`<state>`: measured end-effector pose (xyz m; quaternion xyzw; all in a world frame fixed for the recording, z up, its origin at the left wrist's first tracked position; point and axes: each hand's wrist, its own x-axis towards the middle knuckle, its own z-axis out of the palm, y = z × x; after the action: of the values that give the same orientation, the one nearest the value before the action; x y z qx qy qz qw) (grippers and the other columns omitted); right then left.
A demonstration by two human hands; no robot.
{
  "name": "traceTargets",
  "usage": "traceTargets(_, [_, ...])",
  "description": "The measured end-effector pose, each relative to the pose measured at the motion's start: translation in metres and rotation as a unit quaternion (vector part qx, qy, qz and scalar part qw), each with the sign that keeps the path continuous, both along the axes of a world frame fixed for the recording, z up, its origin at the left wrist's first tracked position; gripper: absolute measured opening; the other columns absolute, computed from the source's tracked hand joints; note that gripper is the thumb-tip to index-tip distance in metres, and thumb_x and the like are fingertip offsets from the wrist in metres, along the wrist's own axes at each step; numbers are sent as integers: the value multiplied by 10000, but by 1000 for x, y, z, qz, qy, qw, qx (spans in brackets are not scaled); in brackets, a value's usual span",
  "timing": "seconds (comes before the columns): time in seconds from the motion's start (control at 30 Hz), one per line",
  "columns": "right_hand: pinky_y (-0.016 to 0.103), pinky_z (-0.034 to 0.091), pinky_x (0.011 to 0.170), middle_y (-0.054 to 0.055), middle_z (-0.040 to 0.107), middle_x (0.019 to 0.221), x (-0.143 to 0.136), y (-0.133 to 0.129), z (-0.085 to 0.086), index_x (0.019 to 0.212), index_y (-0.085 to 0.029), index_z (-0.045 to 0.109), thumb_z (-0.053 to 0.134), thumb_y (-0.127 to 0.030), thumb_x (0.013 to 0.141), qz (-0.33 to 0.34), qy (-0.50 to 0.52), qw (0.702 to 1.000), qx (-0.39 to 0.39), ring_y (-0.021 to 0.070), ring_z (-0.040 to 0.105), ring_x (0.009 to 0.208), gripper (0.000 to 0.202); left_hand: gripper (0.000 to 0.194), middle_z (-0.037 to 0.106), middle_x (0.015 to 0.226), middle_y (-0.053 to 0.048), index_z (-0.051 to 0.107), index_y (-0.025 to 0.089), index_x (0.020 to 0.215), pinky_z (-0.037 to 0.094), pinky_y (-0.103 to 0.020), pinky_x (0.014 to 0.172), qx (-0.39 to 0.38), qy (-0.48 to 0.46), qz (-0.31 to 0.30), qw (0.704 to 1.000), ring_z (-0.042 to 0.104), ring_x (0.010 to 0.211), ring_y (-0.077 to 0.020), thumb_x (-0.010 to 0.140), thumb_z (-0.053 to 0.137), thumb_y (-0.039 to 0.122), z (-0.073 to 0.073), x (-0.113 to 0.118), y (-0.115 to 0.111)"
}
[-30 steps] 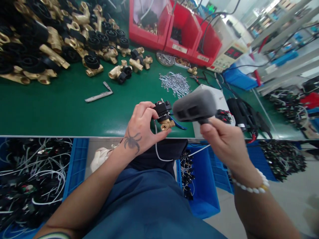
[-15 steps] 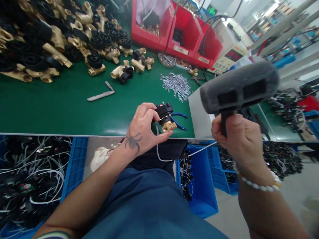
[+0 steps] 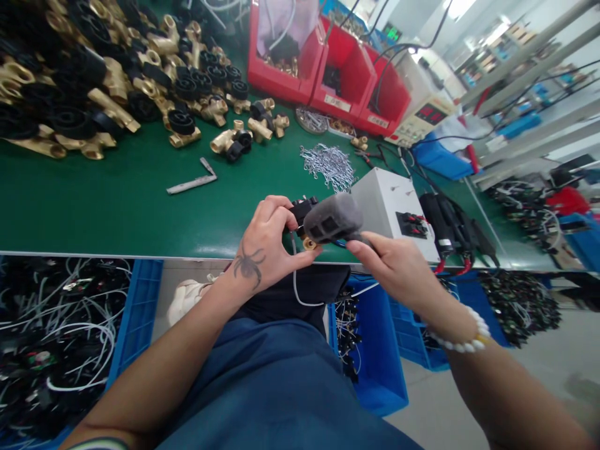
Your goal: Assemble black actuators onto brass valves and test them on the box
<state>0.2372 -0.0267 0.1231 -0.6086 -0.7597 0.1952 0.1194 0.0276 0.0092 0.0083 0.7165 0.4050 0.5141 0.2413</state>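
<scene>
My left hand point(image 3: 269, 240) grips a brass valve point(image 3: 309, 243) with a black housing point(image 3: 301, 209) on top, held at the front edge of the green bench. A white cable point(image 3: 295, 281) hangs down from that housing. In my right hand point(image 3: 396, 262) is a grey mallet point(image 3: 334, 217), gripped by its dark handle. The mallet's head is at the right side of the valve and covers part of it; whether the two touch I cannot tell. Blue plier handles point(image 3: 339, 244) are mostly hidden behind the mallet.
A heap of silver clips point(image 3: 328, 165) lies beyond my hands. Brass valves with black caps point(image 3: 182, 122) crowd the back left, near a bent metal tool point(image 3: 192, 182). Red bins point(image 3: 340, 94) stand behind. A white box point(image 3: 387, 203) is on the right; blue crates point(image 3: 387, 350) sit below.
My right hand has swung the mallet down and to the left, from raised beside my shoulder side to the valve. My left hand has stayed almost still on the valve.
</scene>
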Motion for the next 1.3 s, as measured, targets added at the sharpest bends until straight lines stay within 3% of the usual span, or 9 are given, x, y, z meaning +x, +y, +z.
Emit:
traceTargets(0.17, [274, 228, 438, -22, 397, 498, 1, 0, 6, 620, -207, 465, 424, -762, 969, -66, 176, 981, 38, 93, 333, 443, 658, 387, 600, 1123, -108, 489, 216, 852, 579, -412, 815, 5, -7, -10, 1000, 601, 1059, -260, 702, 843, 261, 0, -1, 0])
traceTargets(0.33, [275, 234, 464, -8, 411, 504, -2, 3, 2, 583, -194, 452, 439, -808, 928, -4, 60, 996, -61, 92, 348, 475, 704, 382, 599, 1107, -107, 488, 217, 845, 574, -429, 835, 15, 3, 2, 1000, 599, 1037, -260, 705, 837, 286, -1, -1, 0])
traceTargets(0.53, [269, 236, 452, -19, 384, 491, 1, 4, 3, 582, -199, 449, 417, -803, 944, -64, 169, 983, -13, 89, 336, 453, 704, 391, 599, 1128, -101, 490, 219, 849, 573, -414, 830, -2, -5, -8, 1000, 600, 1058, -254, 694, 847, 262, -1, -2, 0])
traceTargets(0.7, [267, 222, 459, -16, 392, 511, -3, 7, -4, 580, -198, 437, 433, -839, 907, -5, 90, 993, -73, 90, 328, 478, 720, 394, 592, 1107, -96, 492, 219, 842, 577, -421, 855, -1, -4, 0, 1000, 604, 1052, -255, 690, 850, 280, -1, -2, 1])
traceTargets(0.87, [281, 214, 440, -18, 377, 490, 2, 5, 2, 576, -211, 439, 423, -803, 941, -68, 191, 979, -5, 98, 316, 446, 695, 397, 596, 1108, -97, 490, 216, 840, 576, -415, 851, 2, -10, -12, 1000, 603, 1061, -254, 688, 855, 257, 0, -4, 1])
traceTargets(1.03, [275, 220, 457, -19, 388, 509, -2, 7, -2, 583, -198, 445, 438, -855, 891, -13, 74, 994, -74, 91, 322, 473, 726, 397, 585, 1108, -97, 484, 218, 841, 574, -425, 863, 1, -10, -4, 1000, 601, 1067, -256, 697, 850, 271, -1, -4, 1])
traceTargets(1.2, [276, 219, 438, -24, 381, 483, 2, 6, 3, 583, -206, 453, 439, -807, 932, -72, 187, 980, 10, 90, 324, 439, 695, 425, 591, 1114, -89, 482, 219, 845, 568, -409, 872, 3, -10, -8, 1000, 596, 1069, -245, 681, 872, 259, -3, -4, 1])
traceTargets(1.3, [263, 227, 449, -25, 390, 496, -1, 6, -7, 588, -201, 448, 423, -849, 901, -48, 143, 988, -37, 87, 330, 459, 721, 413, 592, 1109, -90, 488, 215, 842, 566, -407, 868, 7, -7, -6, 1000, 599, 1056, -245, 687, 865, 276, -3, -4, 2])
